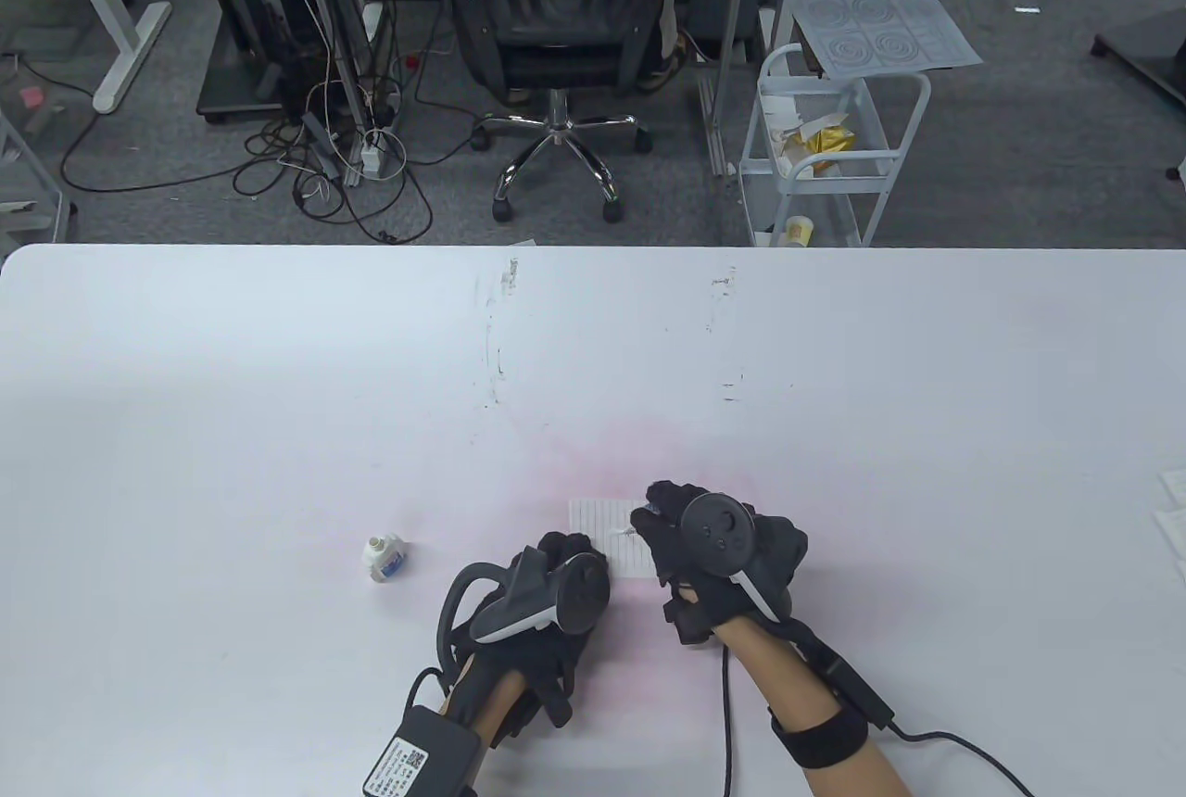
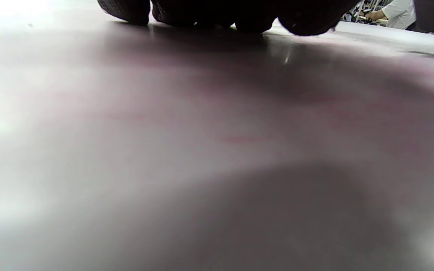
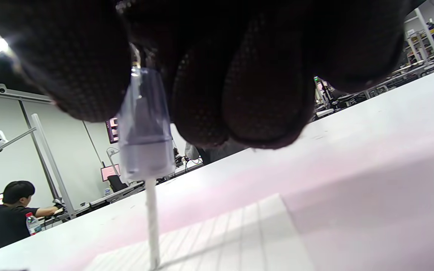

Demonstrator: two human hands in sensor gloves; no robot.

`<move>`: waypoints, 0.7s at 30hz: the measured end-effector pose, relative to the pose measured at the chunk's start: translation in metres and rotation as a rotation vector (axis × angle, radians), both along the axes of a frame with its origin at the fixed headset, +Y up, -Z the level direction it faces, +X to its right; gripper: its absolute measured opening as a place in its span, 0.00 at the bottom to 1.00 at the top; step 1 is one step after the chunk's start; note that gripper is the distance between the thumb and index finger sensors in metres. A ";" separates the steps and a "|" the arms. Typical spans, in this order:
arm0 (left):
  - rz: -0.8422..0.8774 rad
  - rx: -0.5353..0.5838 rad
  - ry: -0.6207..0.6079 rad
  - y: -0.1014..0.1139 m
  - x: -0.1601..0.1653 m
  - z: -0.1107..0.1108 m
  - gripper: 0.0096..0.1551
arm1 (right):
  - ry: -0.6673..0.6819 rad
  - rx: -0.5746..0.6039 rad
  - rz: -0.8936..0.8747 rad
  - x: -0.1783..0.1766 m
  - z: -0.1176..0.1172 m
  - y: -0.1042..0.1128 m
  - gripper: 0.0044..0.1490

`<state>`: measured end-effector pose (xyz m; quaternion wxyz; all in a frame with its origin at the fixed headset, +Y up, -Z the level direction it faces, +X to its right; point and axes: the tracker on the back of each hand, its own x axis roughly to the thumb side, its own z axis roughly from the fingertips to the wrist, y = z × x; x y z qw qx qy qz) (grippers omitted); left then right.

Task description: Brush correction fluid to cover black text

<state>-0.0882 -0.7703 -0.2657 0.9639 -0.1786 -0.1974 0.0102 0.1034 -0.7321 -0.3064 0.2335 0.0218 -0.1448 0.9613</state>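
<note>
A small lined paper slip (image 1: pixel 613 537) lies on the white table (image 1: pixel 278 389); it also shows in the right wrist view (image 3: pixel 239 237). My right hand (image 1: pixel 662 524) pinches the brush cap (image 3: pixel 144 131) of the correction fluid, its white brush stem (image 3: pixel 152 222) pointing down with its tip on the slip. My left hand (image 1: pixel 565 556) rests on the table at the slip's near left corner, fingers (image 2: pixel 217 13) curled down on the surface. The open correction fluid bottle (image 1: pixel 383 558) lies to the left of my left hand. The black text is not discernible.
Loose paper sheets (image 1: pixel 1169 510) lie at the table's right edge. Scuff marks (image 1: pixel 496 343) cross the table's middle. An office chair (image 1: pixel 556 28) and a white cart (image 1: pixel 825 139) stand beyond the far edge.
</note>
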 end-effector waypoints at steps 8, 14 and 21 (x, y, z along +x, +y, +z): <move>0.000 0.000 0.000 0.000 0.000 0.000 0.36 | 0.037 0.051 -0.057 0.004 0.004 0.008 0.29; 0.000 0.000 0.000 0.000 0.000 0.000 0.36 | 0.139 0.095 -0.057 0.002 0.010 0.014 0.28; -0.007 -0.005 0.000 0.000 0.000 0.001 0.36 | 0.193 0.131 -0.029 0.003 0.017 0.016 0.27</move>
